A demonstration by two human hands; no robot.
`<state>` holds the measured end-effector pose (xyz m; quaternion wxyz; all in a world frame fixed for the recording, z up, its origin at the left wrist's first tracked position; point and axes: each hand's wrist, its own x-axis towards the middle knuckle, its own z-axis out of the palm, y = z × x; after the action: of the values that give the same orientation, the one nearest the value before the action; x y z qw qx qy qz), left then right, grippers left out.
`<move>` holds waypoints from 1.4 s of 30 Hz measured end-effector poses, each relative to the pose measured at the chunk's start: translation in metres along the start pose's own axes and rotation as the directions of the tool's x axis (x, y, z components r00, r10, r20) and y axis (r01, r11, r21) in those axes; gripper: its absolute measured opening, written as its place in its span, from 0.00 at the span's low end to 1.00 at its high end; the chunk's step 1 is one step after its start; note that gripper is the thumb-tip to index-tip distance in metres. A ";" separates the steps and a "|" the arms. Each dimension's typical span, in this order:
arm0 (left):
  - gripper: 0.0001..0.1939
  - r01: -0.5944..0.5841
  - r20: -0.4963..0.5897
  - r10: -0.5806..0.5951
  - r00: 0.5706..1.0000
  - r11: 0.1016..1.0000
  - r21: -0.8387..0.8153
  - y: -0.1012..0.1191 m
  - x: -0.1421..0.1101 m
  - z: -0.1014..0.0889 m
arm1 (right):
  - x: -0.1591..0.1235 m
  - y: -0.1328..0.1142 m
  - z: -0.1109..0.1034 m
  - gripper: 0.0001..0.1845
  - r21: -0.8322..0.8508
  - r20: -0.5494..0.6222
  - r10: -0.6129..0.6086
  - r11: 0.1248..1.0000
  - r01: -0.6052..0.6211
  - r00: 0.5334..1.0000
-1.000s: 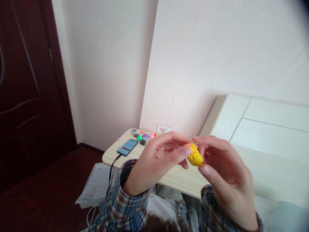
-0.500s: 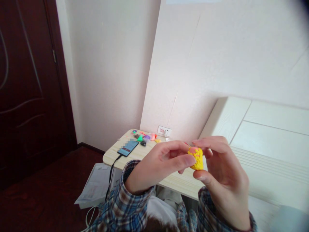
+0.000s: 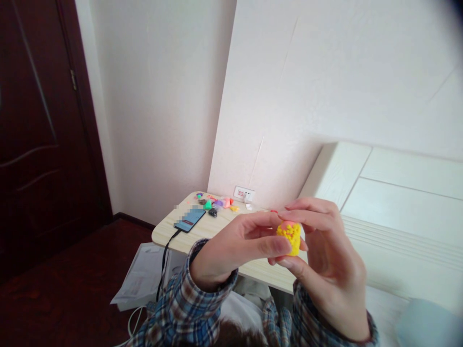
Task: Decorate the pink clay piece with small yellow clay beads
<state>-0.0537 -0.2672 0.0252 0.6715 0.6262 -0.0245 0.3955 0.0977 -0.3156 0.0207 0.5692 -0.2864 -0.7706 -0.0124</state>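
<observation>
While pinching a bumpy yellow lump (image 3: 294,245) with a pink top in the left hand (image 3: 231,248), gripping it also from above and below with the right hand (image 3: 333,270). Holding it raised off the table (image 3: 168,230), well apart from the phone (image 3: 191,220).

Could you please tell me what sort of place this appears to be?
Most likely a bedroom: what looks like a pale panelled headboard stands along the wall at right, a small light-wood table sits beside it, and a dark door is at left.
</observation>
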 end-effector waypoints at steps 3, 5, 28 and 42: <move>0.20 -0.041 0.078 0.037 0.996 0.997 0.059 -0.001 -0.001 -0.002 | 0.000 -0.002 -0.002 0.17 -0.011 0.021 0.006 1.000 -0.006 1.000; 0.22 -0.045 0.093 0.035 0.995 0.994 0.102 -0.001 -0.002 -0.002 | 0.000 -0.002 -0.002 0.18 -0.006 0.021 0.007 1.000 -0.007 1.000; 0.26 0.007 -0.013 -0.005 1.000 0.991 0.135 -0.005 -0.005 0.007 | -0.003 -0.007 0.000 0.13 -0.165 -0.088 0.057 0.984 -0.071 0.994; 0.24 -0.073 0.087 0.064 0.994 0.992 0.100 -0.008 -0.004 0.009 | -0.004 -0.007 -0.008 0.14 -0.063 -0.039 0.047 0.997 -0.050 0.998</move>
<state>-0.0482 -0.2762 0.0187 0.6227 0.6746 -0.0536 0.3927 0.1027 -0.3258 0.0219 0.5743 -0.3228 -0.7517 -0.0287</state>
